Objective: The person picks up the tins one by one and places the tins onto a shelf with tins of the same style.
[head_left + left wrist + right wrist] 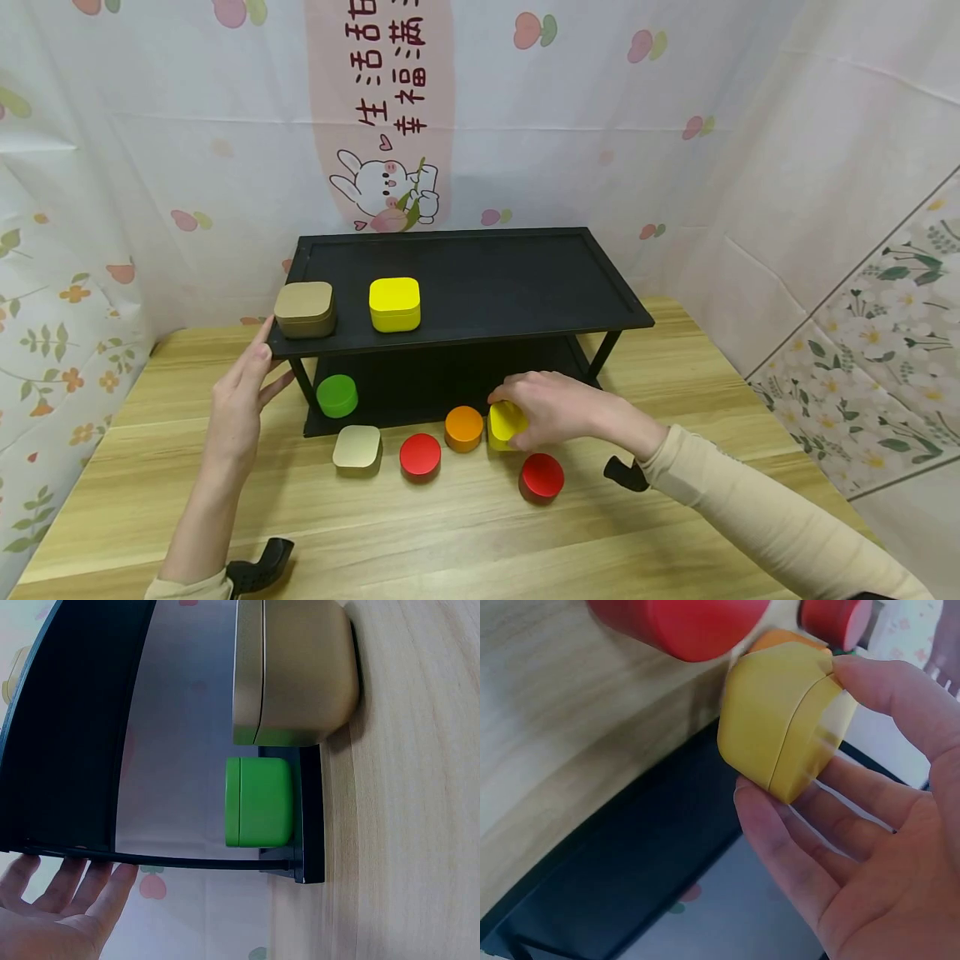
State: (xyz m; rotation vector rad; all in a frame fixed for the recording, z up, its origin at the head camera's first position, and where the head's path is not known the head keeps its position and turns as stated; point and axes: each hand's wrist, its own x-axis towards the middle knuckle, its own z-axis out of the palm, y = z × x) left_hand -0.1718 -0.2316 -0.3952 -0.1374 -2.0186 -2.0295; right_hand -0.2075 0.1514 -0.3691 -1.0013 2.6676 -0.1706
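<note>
My right hand (551, 408) grips a yellow rounded-square tin (506, 423), thumb on one side and fingers on the other, at the front edge of the black two-tier shelf (480, 283). In the right wrist view the lid seam of this tin shows. My left hand (236, 400) touches the upper tier's left front corner, its fingertips against the edge in the left wrist view. Close above that hand, a tan tin (306, 310) sits on the top tier beside another yellow tin (395, 305). A green round tin (337, 396) stands on the lower tier, near its left leg.
Before the shelf on the wooden table stand a cream square tin (357, 447), a red round tin (420, 457) and an orange round tin (463, 428). Another red tin (542, 477) lies just below my right hand. A patterned curtain (540, 150) hangs behind.
</note>
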